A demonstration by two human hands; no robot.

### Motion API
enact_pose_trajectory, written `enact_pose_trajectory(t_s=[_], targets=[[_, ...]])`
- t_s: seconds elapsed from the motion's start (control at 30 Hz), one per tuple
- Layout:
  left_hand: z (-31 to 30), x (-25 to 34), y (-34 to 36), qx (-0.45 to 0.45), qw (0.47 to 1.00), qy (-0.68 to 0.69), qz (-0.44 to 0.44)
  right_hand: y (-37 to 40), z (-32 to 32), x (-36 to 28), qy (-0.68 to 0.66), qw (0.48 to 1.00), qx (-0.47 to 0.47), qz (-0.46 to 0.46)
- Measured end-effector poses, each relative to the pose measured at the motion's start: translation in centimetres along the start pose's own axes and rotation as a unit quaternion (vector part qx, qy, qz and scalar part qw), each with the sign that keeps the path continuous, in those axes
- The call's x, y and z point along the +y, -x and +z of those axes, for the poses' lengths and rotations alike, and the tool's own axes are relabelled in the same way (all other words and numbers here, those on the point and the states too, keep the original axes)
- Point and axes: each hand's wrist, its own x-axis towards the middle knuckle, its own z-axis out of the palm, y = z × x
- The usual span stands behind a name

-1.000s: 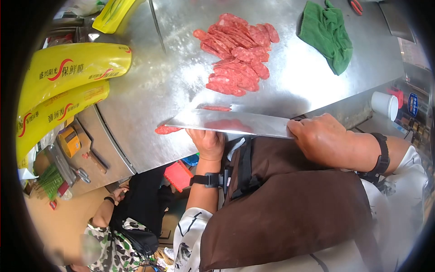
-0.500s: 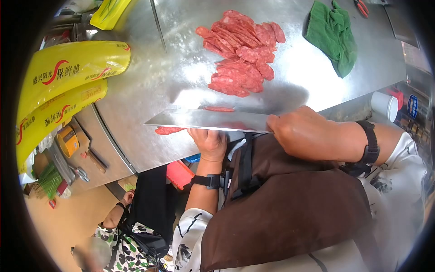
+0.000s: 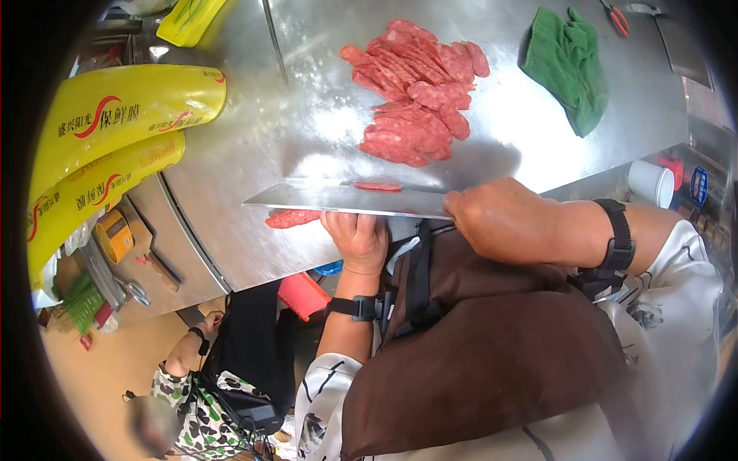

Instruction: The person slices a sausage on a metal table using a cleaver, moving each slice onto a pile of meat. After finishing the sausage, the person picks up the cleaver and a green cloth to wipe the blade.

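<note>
My right hand (image 3: pixel 488 220) is closed around the handle of a wide cleaver (image 3: pixel 338 197), whose blade reaches leftward just in front of my left hand. With curled fingers, my left hand (image 3: pixel 357 242) presses on a red sausage (image 3: pixel 292 219), and one end pokes out to the left below the blade. The rest of the sausage is hidden by blade and fingers. A thin sausage slice (image 3: pixel 377 186) shows at the blade's far side. Beyond it, a loose heap of sausage slices (image 3: pixel 415 96) lies on the steel table (image 3: pixel 254 146).
A green cloth (image 3: pixel 565 69) and red-handled pliers (image 3: pixel 617 21) lie at the far right. Yellow cling-film packages (image 3: pixel 131 104) stand at the left, near a knife (image 3: pixel 163 273) and scissors (image 3: pixel 137 292). Another person (image 3: pixel 207 399) in a patterned shirt is at the lower left.
The cleaver and my right hand have shifted slightly left, and the blade's tilt differs a little. More of the thin slice and the sausage end shows. My left hand stays on the sausage.
</note>
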Motion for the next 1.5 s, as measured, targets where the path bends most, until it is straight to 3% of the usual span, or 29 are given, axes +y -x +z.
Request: enact_pose_trajectory(t_s=[0.07,0.17,0.57,0.77,0.97,1.17,1.5], targets=[[0.2,-0.2,-0.1,0.005,1.000,0.008,0.011,0.7,-0.1,0.3,-0.001,1.000,0.007,-0.019],[0.3,-0.6,0.2,0.013,1.000,0.009,0.012,2.1,-1.0,-0.3,0.019,0.997,-0.038,0.067],[0.4,-0.4,0.0,0.031,0.999,0.006,0.023,-3.7,1.2,0.1,0.009,0.999,0.030,-0.028],[0.2,0.0,-0.2,0.032,0.999,0.010,0.011,2.7,0.5,1.9,0.051,0.996,-0.022,0.076],[-0.3,0.5,-0.7,0.034,0.999,-0.018,0.012,4.1,1.0,2.0,0.029,0.987,0.078,0.136],[-1.1,0.5,-0.2,0.025,0.999,-0.045,0.007,5.4,0.2,0.1,0.035,0.995,0.075,0.064],[-0.6,-0.3,0.5,0.023,0.999,-0.028,0.004,6.0,-0.3,-1.3,0.057,0.997,0.012,0.056]])
